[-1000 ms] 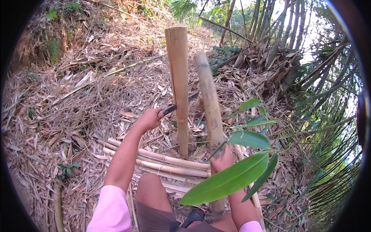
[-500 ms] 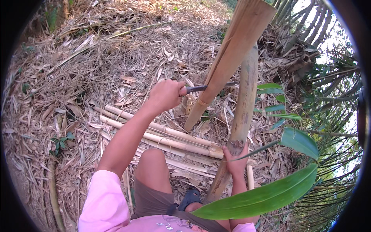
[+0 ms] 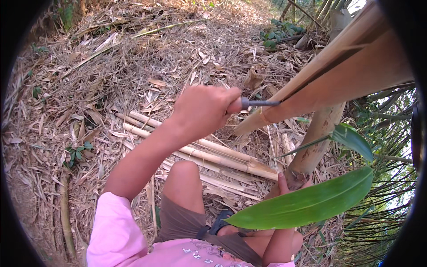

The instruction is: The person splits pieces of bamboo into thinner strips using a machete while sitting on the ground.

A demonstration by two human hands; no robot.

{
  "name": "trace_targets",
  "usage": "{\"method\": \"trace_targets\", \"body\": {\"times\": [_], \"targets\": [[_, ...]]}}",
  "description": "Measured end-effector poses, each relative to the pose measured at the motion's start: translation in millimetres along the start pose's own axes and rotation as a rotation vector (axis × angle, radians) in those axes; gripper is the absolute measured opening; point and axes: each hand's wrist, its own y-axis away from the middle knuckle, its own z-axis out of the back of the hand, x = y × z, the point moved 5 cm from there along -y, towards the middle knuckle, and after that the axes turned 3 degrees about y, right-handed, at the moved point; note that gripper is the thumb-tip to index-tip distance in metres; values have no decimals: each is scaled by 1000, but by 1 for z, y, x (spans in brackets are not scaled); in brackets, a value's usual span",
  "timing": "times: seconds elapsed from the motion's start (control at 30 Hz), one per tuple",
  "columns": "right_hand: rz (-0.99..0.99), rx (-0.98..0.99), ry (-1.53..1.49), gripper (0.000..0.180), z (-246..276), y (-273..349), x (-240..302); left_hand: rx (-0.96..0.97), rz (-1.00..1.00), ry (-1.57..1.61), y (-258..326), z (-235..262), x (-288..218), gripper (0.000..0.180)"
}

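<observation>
Bamboo pole [image 3: 356,71]: left hand [image 3: 202,109] grips knife [image 3: 260,103]; right hand [image 3: 284,184] grasps bamboo stalk [image 3: 316,142].

matt dry bamboo pole [image 3: 351,75], dull metal blade [image 3: 262,103], glossy leaf [image 3: 307,202].

Tan bamboo pole [image 3: 338,71], dark, perhaps grey blade [image 3: 260,103], pink sleeve [image 3: 113,231], green leaf [image 3: 307,202].

Tan split bamboo pole [image 3: 338,62]: slanted, upper right of frame | dark metal blade [image 3: 260,103]: horizontal, tip touching pole, centre-right | mottled bamboo stalk [image 3: 318,138]: upright, right.
</observation>
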Motion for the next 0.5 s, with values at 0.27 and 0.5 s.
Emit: {"method": "trace_targets", "body": {"times": [0.27, 0.5], "targets": [[37, 42, 214, 92, 14, 7, -40, 20, -225, -74, 19, -37, -20, 20], [117, -41, 238, 80, 22, 10, -54, -27, -151, -113, 4, -42, -15, 19]]}}
